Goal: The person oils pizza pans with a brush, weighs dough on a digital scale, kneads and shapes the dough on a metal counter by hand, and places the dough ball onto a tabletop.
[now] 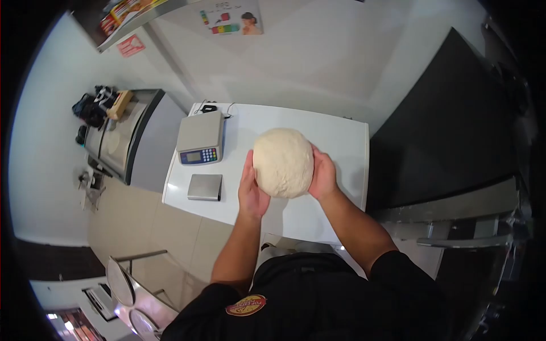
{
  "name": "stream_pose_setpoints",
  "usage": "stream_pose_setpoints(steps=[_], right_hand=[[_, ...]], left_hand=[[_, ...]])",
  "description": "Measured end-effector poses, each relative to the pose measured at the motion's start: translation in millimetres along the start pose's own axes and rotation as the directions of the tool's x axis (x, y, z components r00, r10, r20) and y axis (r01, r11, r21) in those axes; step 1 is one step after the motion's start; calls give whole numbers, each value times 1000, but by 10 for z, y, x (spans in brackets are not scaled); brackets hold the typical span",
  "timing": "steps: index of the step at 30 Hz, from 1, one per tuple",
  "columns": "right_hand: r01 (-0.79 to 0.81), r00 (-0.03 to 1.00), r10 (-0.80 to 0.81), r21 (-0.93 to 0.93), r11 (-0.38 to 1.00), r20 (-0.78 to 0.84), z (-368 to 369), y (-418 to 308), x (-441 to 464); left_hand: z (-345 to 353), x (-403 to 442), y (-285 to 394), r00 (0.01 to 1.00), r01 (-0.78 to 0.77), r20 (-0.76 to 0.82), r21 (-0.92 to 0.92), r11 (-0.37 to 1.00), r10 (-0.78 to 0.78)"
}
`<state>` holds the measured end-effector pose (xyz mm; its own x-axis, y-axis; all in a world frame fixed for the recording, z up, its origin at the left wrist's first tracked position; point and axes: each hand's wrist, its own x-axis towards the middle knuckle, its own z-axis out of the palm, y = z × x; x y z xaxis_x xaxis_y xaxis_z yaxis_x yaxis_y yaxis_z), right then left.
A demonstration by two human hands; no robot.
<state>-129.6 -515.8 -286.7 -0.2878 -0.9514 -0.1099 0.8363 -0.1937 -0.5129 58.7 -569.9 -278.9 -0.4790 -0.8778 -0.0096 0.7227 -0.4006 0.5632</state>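
Note:
A large, pale ball of dough is held between my two hands over the white table. My left hand presses against its left side, fingers pointing away from me. On the opposite side, my right hand cups the dough, its fingertips partly hidden behind it. Whether the underside touches the tabletop I cannot tell.
On the table's left stand a digital scale with a keypad and a smaller metal scale. A glass-topped freezer is further left. To the right rises a tall dark cabinet; a poster hangs on the wall.

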Motion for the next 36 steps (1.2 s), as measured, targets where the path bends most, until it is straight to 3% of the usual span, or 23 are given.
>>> stream_pose_setpoints(steps=[2,4,5,6,7,8,11,13,14,15,17,19,20,23,25,27,28,30,31,32,33,34,36], right_hand=[[-51,997,50,18,999,59,19,-53,91],[-35,995,56,-240,970,83,-287,2,249],[-18,994,57,-360,933,98,-350,5,297],[-38,990,85,-360,932,116,-432,33,300],[-25,991,76,-418,908,107,-487,56,295],[-6,993,63,-475,880,103,-536,77,290],[61,993,15,-638,768,114,-622,120,256],[61,996,6,-732,679,88,-692,141,248],[-128,963,221,-459,879,154,-447,265,148],[-363,875,393,-152,919,282,-41,399,12],[-501,794,499,-90,860,347,542,607,-343],[-658,676,615,-44,752,406,684,918,-604],[-717,598,630,-20,697,496,632,1088,-689],[-828,407,620,-16,561,671,659,1357,-893],[-883,373,756,-44,467,539,747,1349,-1122],[-911,354,825,-38,411,441,722,1400,-1355],[-785,312,829,-366,500,464,751,1473,-1406],[-234,197,856,-825,514,478,898,1715,-1467],[-242,179,866,-832,499,467,907,1924,-1532],[153,177,880,-895,418,441,890,2201,-1616],[530,170,887,-799,285,429,902,2419,-1767],[534,129,896,-791,299,425,1024,2498,-2017],[858,84,934,-502,109,347,1451,2454,-2596]], left_hand=[[-30,76,21,999,-40,-24,123,992,43],[-219,104,-8,996,-42,-61,364,931,68],[-460,76,-64,992,-65,-77,367,928,100],[-734,-12,-123,984,-79,-14,862,500,180],[-935,-149,-172,979,-37,64,989,-141,194],[-1003,-319,-191,975,-18,50,989,-147,217],[-1026,-724,-264,889,90,-150,984,157,432],[-876,-945,-289,870,64,-131,986,153,475],[-636,-934,-233,850,-6,-70,990,143,521],[-423,-936,-176,821,-80,-5,989,123,571],[-66,-1009,-102,757,-151,152,987,-57,635],[194,-1206,-104,806,-275,310,951,-144,505],[219,-1393,-23,792,-227,274,962,-153,546],[274,-1718,238,825,-278,423,881,-383,375],[-164,-2075,415,910,118,98,870,-479,402],[-714,-2493,617,723,557,-211,741,-375,658],[-808,-2809,774,647,638,-223,682,-357,729],[-783,-3140,934,549,722,-231,615,-317,803],[-550,-3292,980,518,646,-129,707,-288,846],[-370,-3462,975,462,562,-32,784,-265,887],[-285,-3561,875,540,344,53,897,-277,840],[-166,-3613,749,586,108,159,956,-272,795],[503,-3773,490,783,130,149,911,-393,604]])
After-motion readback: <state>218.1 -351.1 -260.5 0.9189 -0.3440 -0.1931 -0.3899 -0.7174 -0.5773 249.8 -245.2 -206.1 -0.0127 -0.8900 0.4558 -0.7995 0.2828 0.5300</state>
